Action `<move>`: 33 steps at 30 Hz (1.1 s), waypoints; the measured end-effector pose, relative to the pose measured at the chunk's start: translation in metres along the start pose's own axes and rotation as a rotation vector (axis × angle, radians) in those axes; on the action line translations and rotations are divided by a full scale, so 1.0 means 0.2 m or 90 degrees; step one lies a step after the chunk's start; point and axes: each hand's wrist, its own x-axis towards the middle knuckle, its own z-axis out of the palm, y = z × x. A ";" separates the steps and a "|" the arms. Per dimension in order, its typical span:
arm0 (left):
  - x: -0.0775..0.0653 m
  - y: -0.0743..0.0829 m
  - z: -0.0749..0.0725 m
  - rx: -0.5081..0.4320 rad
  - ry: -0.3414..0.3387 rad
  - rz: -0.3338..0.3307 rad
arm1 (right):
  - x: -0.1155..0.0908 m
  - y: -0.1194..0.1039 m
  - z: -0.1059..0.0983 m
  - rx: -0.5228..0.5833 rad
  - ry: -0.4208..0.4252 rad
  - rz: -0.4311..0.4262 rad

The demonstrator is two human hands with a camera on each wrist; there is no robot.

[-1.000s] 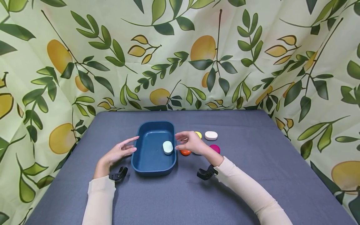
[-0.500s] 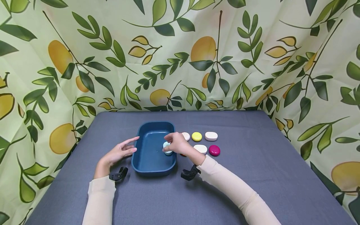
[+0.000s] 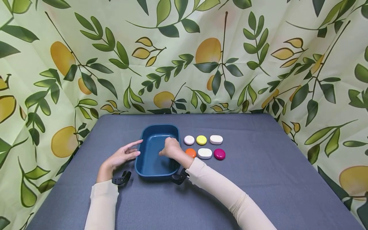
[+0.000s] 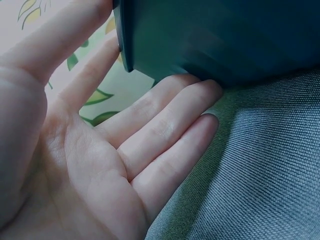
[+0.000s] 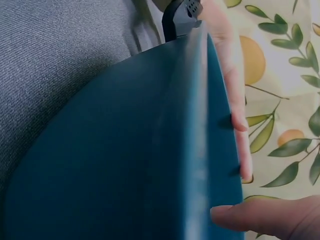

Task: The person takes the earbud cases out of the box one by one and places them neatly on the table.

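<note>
A blue rectangular tub with rounded corners (image 3: pixel 156 175) stands on the cloth-covered table. My left hand (image 3: pixel 122 156) is at its left wall, fingers mostly extended; in the left wrist view, fingertips (image 4: pixel 207 90) meet the tub's side. Inside the tub, my right hand (image 3: pixel 172 149) reaches down over the right half, its fingers bent downward and largely hidden. The pale mint, smooth oblong piece seen there earlier is out of sight, so whether the hand grips it cannot be told. In the right wrist view, only the thumb (image 5: pixel 255 215) shows, beyond the tub's blurred rim.
Right of the tub lie two rows of smooth pieces: pale round (image 3: pixel 189 140), yellow round (image 3: pixel 201 140) and pale pink oblong (image 3: pixel 216 139) behind; orange round (image 3: pixel 190 153), white oblong (image 3: pixel 204 153) and magenta round (image 3: pixel 219 154) in front. A patterned curtain (image 3: pixel 184 64) hangs behind.
My right hand has moved left from beside the tub's right wall into the tub, covering the mint piece and uncovering the rows of pieces. The left hand has stayed in place.
</note>
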 end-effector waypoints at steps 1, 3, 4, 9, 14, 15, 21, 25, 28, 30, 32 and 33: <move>0.00 0.00 0.00 0.001 0.000 0.000 | 0.00 0.00 0.01 0.003 0.001 0.001; 0.00 0.00 0.00 0.001 -0.001 0.001 | 0.00 0.01 0.02 0.019 0.004 0.004; 0.00 0.00 0.00 0.002 -0.001 0.001 | 0.00 0.01 0.02 0.031 0.005 0.002; 0.00 0.00 -0.01 0.006 0.000 0.001 | 0.01 0.06 0.03 0.118 -0.013 -0.042; 0.00 0.00 -0.01 0.008 -0.004 0.001 | 0.01 0.10 0.02 0.147 -0.068 -0.143; 0.00 0.00 -0.01 0.009 -0.003 0.000 | 0.00 0.11 0.02 0.135 -0.071 -0.158; 0.00 -0.01 0.00 0.010 0.004 -0.002 | -0.03 0.10 0.04 -0.093 -0.020 -0.175; 0.00 0.00 0.00 0.008 0.004 0.001 | -0.04 0.08 0.05 -0.188 -0.005 -0.161; 0.00 0.00 0.00 0.006 0.004 0.000 | -0.04 0.08 0.05 -0.204 0.003 -0.167; 0.00 0.00 0.00 0.003 0.005 -0.001 | -0.04 0.09 0.05 -0.203 0.005 -0.175; 0.00 0.00 0.00 0.003 0.005 -0.001 | -0.04 0.09 0.05 -0.191 0.006 -0.183; 0.00 0.00 0.00 0.002 0.005 -0.002 | -0.04 0.10 0.05 -0.181 0.008 -0.190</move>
